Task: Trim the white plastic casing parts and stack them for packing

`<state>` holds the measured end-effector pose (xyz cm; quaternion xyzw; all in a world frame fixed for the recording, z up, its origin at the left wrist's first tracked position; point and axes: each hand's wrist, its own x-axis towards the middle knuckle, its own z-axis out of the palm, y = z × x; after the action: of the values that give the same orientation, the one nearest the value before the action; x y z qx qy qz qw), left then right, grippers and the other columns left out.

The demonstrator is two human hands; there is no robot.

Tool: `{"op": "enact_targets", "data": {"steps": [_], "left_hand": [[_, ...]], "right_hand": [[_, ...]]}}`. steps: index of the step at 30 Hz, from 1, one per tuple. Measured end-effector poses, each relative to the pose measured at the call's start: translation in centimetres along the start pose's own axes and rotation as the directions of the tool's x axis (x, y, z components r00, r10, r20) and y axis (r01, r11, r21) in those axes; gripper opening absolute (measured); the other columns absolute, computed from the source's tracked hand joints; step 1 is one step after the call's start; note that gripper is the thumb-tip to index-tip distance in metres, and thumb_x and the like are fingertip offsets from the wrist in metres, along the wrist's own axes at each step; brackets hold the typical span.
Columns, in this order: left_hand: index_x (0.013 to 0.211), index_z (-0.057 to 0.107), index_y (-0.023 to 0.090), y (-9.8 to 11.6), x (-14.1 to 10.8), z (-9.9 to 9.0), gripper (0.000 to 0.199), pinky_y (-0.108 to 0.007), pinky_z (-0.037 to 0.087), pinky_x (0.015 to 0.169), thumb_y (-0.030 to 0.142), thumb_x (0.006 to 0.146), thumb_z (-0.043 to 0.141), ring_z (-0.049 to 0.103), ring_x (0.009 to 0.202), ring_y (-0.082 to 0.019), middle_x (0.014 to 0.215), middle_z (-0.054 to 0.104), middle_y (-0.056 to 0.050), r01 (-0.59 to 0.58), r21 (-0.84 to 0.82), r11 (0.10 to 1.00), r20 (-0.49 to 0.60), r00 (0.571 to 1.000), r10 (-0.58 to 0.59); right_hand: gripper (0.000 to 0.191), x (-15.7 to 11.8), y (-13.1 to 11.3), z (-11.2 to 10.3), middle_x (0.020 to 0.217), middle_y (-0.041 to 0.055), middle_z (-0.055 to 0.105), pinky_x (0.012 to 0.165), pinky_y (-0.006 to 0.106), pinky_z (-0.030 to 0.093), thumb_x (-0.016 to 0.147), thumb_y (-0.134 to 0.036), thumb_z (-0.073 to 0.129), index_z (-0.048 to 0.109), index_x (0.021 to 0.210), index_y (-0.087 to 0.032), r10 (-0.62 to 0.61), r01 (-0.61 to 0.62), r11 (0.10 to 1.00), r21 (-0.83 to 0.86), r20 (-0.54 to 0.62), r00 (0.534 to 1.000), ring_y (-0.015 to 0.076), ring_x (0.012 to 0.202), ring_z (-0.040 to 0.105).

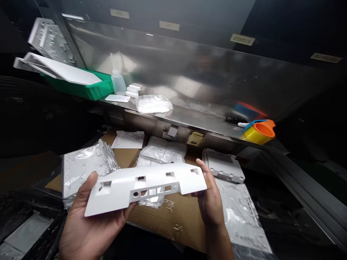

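Note:
A white plastic housing (155, 177) with a row of port cutouts along its near edge is held up in front of me, slightly tilted. My left hand (93, 225) grips its left end, thumb on top and fingers underneath. At the right end my right hand (211, 198) holds it, with the fingers partly hidden behind the part. Below lies brown cardboard (168, 220). Clear plastic bags (162, 150) are right behind the housing. Bagged white panels (86, 162) lie to the left, and more bagged panels (241, 213) to the right.
A metal shelf (195, 121) runs across behind the work area. It carries a green bin (100, 88) with white parts, a squeeze bottle (118, 83), a bag (154, 104) and a yellow tape roll (255, 133). White housings (223, 164) are stacked at right.

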<state>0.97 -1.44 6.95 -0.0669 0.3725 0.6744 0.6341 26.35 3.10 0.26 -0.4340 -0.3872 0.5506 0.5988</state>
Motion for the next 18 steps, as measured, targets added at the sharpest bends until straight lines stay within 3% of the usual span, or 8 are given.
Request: {"op": "enact_targets", "data": {"steps": [4,7,13,18], "left_hand": [[0.135,0.064,0.022,-0.1,-0.4,0.6,0.041,-0.051,0.067,0.067,0.041,0.103,0.047,0.079,0.092,-0.035,0.114,0.079,-0.015,-0.034,-0.054,0.998,0.034,0.999,0.036],[0.124,0.070,0.021,0.0,0.0,0.1,0.037,-0.053,0.068,0.068,0.040,0.103,0.048,0.079,0.090,-0.035,0.111,0.080,-0.013,0.016,-0.096,0.995,0.096,0.995,-0.007],[0.115,0.076,0.019,0.1,0.8,-1.3,0.031,-0.050,0.066,0.082,0.035,0.089,0.073,0.077,0.100,-0.035,0.114,0.080,-0.011,0.129,-0.141,0.982,0.335,0.939,-0.075],[0.109,0.078,0.021,0.2,0.5,-1.2,0.028,-0.042,0.067,0.079,0.034,0.084,0.078,0.079,0.094,-0.030,0.109,0.082,-0.006,0.164,-0.146,0.976,0.385,0.918,-0.096]], "right_hand": [[0.037,0.4,0.4,-0.5,0.084,-0.0034,0.062,0.060,0.022,0.046,0.091,-0.047,0.071,0.060,0.121,-0.028,0.029,-0.021,0.998,0.066,-0.108,0.994,0.0091,0.063,0.051],[0.037,0.4,0.7,-0.9,0.090,-0.0018,0.068,0.062,0.021,0.049,0.081,-0.037,0.079,0.060,0.110,-0.025,0.044,-0.027,0.993,0.118,-0.143,0.989,0.0093,0.065,0.055],[0.037,0.1,0.5,-0.6,0.099,0.0003,0.071,0.070,0.019,0.054,0.071,-0.026,0.082,0.065,0.104,-0.021,0.057,-0.032,0.993,0.110,-0.225,0.973,0.0089,0.072,0.061],[0.032,0.3,0.7,-0.6,0.093,0.0010,0.070,0.071,0.020,0.053,0.072,-0.028,0.081,0.069,0.101,-0.021,0.043,-0.032,0.998,0.050,-0.232,0.972,0.0105,0.074,0.060]]}}
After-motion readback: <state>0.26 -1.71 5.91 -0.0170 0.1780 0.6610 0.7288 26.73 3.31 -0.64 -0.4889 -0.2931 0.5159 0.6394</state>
